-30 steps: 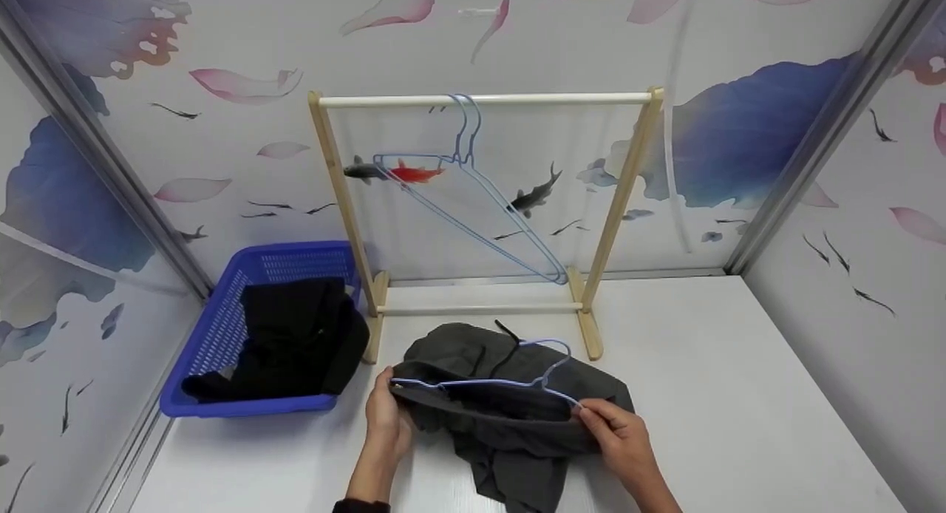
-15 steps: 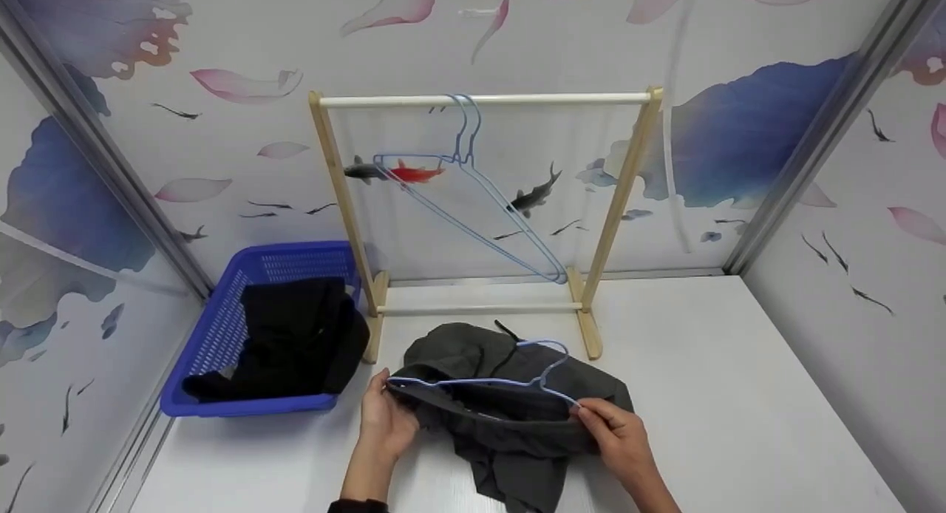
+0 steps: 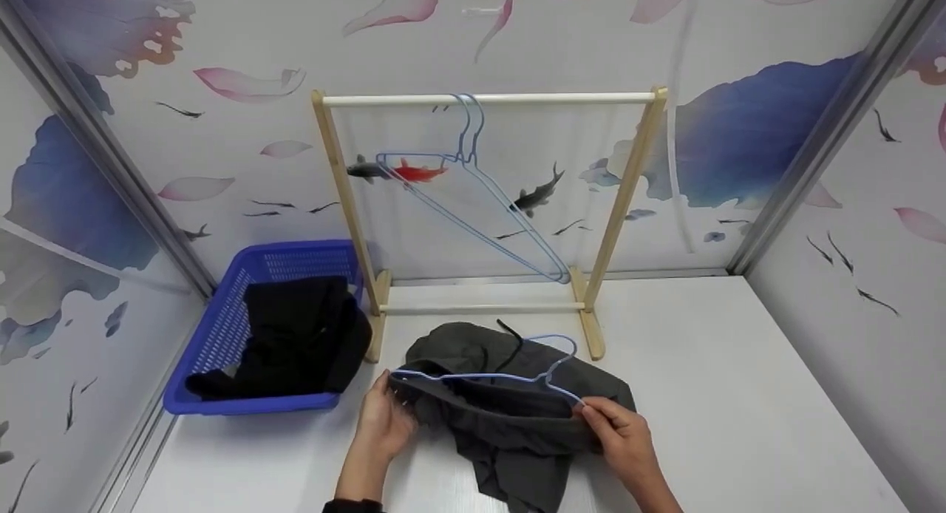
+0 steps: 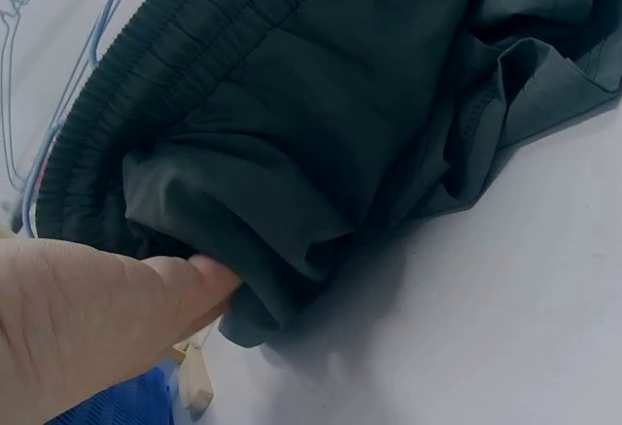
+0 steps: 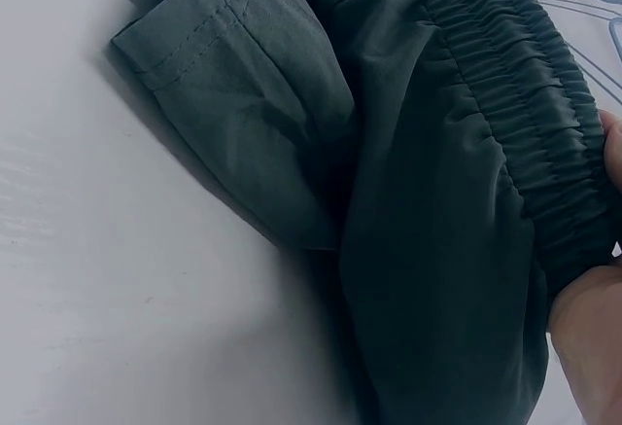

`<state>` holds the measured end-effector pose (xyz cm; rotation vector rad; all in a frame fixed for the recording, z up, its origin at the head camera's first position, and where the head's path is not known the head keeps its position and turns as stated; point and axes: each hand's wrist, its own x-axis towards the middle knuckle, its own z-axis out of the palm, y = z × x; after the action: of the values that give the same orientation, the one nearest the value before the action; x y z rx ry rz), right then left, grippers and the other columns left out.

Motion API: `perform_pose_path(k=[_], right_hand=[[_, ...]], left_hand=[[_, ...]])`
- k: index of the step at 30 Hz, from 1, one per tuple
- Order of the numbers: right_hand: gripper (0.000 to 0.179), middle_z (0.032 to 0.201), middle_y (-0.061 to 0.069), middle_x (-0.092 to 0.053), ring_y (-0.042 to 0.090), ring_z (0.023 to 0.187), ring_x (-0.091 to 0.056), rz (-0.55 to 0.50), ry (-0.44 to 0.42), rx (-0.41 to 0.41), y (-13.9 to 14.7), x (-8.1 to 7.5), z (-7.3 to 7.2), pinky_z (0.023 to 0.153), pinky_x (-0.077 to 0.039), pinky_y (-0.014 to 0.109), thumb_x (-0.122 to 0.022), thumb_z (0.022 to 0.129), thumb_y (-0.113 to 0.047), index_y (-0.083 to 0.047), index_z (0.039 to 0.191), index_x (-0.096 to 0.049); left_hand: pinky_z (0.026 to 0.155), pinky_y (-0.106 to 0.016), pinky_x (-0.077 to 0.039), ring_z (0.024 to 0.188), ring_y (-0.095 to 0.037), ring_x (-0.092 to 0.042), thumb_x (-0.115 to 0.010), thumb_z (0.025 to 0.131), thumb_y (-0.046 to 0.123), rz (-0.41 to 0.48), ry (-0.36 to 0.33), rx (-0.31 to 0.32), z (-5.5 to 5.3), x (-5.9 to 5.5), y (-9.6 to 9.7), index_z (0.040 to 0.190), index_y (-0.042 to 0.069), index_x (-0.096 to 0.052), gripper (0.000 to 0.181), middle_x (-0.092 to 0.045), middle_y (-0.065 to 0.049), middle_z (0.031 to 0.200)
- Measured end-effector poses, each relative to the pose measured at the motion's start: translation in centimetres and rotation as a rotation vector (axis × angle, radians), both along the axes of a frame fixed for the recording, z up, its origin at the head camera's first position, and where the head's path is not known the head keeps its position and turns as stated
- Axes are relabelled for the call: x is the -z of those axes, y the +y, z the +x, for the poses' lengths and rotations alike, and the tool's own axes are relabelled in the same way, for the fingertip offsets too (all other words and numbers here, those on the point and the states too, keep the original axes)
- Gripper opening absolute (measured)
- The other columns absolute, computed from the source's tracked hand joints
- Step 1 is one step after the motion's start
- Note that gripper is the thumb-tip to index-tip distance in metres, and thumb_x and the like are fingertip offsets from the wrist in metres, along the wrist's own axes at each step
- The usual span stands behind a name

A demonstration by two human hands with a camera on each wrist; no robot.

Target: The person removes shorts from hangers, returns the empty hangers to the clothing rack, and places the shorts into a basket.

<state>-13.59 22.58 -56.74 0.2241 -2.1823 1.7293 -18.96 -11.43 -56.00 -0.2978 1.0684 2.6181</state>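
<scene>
Dark grey shorts (image 3: 517,443) with a gathered elastic waistband and a black drawstring lie spread in front of me. Along the waist opening runs a blue wire hanger (image 3: 488,376), its hook tipped toward the back right. At the waistband's left corner, my left hand (image 3: 384,420) pinches the cloth by the hanger's end; its thumb shows against the fabric in the left wrist view. My right hand (image 3: 621,432) grips the waistband's right side together with the hanger's right arm. In the right wrist view only part of that hand (image 5: 588,333) appears, at the right edge.
Behind the shorts stands a wooden rack with a white rail (image 3: 562,98), where two more blue hangers (image 3: 510,206) hang. A blue basket (image 3: 218,335) holding black clothing (image 3: 295,343) is at the left, against the rack's foot. Everything stands on a white table (image 3: 709,395).
My left hand has shifted slightly left, and the hanger's left end has risen a little at the waistband corner. The right hand keeps its grip in nearly the same place.
</scene>
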Motion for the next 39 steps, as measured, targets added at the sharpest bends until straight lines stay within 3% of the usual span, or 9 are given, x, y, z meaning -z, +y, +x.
perform_pose_path(k=[5, 13, 16, 19, 22, 25, 29, 35, 39], right_hand=[[0.014, 0.086, 0.008, -0.075, 0.004, 0.081, -0.068, 0.001, 0.024, 0.008, -0.1, 0.0, -0.1, 0.076, -0.053, 0.014, -0.064, 0.096, 0.008, 0.002, 0.094, -0.076], [0.012, 0.089, 0.01, -0.076, 0.005, 0.082, -0.07, -0.008, 0.046, -0.02, -0.4, 0.2, -0.2, 0.076, -0.054, 0.015, -0.062, 0.097, 0.009, 0.006, 0.097, -0.074], [0.011, 0.086, 0.01, -0.075, 0.006, 0.08, -0.07, 0.0, 0.054, -0.011, -0.5, 0.2, -0.2, 0.075, -0.053, 0.015, -0.063, 0.097, 0.008, 0.006, 0.096, -0.074], [0.011, 0.085, 0.01, -0.075, 0.006, 0.079, -0.069, 0.001, 0.055, -0.001, -0.5, 0.2, -0.3, 0.075, -0.052, 0.014, -0.063, 0.097, 0.008, 0.006, 0.095, -0.074], [0.011, 0.085, 0.012, -0.075, 0.006, 0.078, -0.07, -0.008, 0.057, 0.001, -0.5, 0.2, -0.3, 0.075, -0.053, 0.014, -0.063, 0.096, 0.009, 0.007, 0.095, -0.073], [0.01, 0.084, 0.013, -0.075, 0.005, 0.078, -0.07, -0.003, 0.074, 0.003, -0.5, 0.3, -0.3, 0.074, -0.052, 0.013, -0.063, 0.095, 0.011, 0.008, 0.095, -0.073], [0.01, 0.084, 0.013, -0.075, 0.005, 0.078, -0.07, 0.001, 0.1, -0.001, -0.5, 0.4, -0.4, 0.075, -0.052, 0.013, -0.063, 0.094, 0.013, 0.009, 0.095, -0.072], [0.01, 0.085, 0.015, -0.074, 0.003, 0.078, -0.069, -0.008, 0.094, -0.009, -0.7, 0.3, -0.4, 0.074, -0.053, 0.013, -0.063, 0.094, 0.013, 0.009, 0.096, -0.073], [0.011, 0.086, 0.017, -0.074, 0.002, 0.079, -0.07, -0.021, 0.075, -0.013, -0.8, 0.2, -0.4, 0.074, -0.054, 0.014, -0.063, 0.095, 0.012, 0.008, 0.097, -0.073]], left_hand=[[0.096, -0.03, -0.048, 0.106, -0.014, -0.059, -0.019, 0.114, 0.036, 0.058, -0.013, 0.007, 0.3, 0.1, -0.2, 0.112, 0.012, -0.059, 0.046, -0.058, -0.002, 0.11], [0.092, -0.035, -0.049, 0.101, -0.015, -0.058, -0.017, 0.113, 0.032, 0.007, -0.035, 0.046, 0.6, 0.6, 0.1, 0.113, 0.013, -0.055, 0.043, -0.055, -0.003, 0.109], [0.089, -0.035, -0.049, 0.099, -0.014, -0.057, -0.019, 0.113, 0.032, -0.073, -0.026, 0.027, 0.6, 0.4, 0.2, 0.116, 0.011, -0.052, 0.039, -0.055, -0.002, 0.107], [0.084, -0.035, -0.051, 0.094, -0.016, -0.058, -0.024, 0.113, 0.033, -0.244, -0.01, -0.06, 0.6, -0.3, 0.4, 0.118, 0.004, -0.053, 0.041, -0.057, -0.004, 0.105], [0.084, -0.038, -0.053, 0.094, -0.022, -0.062, -0.027, 0.113, 0.03, -0.516, 0.051, -0.183, 0.5, -1.2, 0.9, 0.122, -0.005, -0.055, 0.045, -0.062, -0.012, 0.108], [0.096, -0.045, -0.05, 0.108, -0.033, -0.064, -0.035, 0.112, 0.022, -0.837, 0.135, -0.307, 0.4, -2.0, 1.5, 0.126, -0.008, -0.059, 0.042, -0.065, -0.022, 0.118], [0.106, -0.054, -0.042, 0.125, -0.042, -0.056, -0.046, 0.108, 0.018, -1.176, 0.266, -0.396, 0.7, -2.8, 2.3, 0.131, -0.005, -0.062, 0.036, -0.063, -0.025, 0.132], [0.108, -0.063, -0.035, 0.12, -0.042, -0.056, -0.058, 0.102, 0.017, -1.474, 0.563, -0.451, 1.5, -3.3, 3.9, 0.129, -0.003, -0.063, 0.033, -0.062, -0.022, 0.128], [0.115, -0.069, -0.024, 0.126, -0.041, -0.055, -0.061, 0.101, 0.019, -1.547, 0.722, -0.404, 1.7, -3.5, 4.9, 0.131, -0.003, -0.062, 0.037, -0.061, -0.021, 0.129]])
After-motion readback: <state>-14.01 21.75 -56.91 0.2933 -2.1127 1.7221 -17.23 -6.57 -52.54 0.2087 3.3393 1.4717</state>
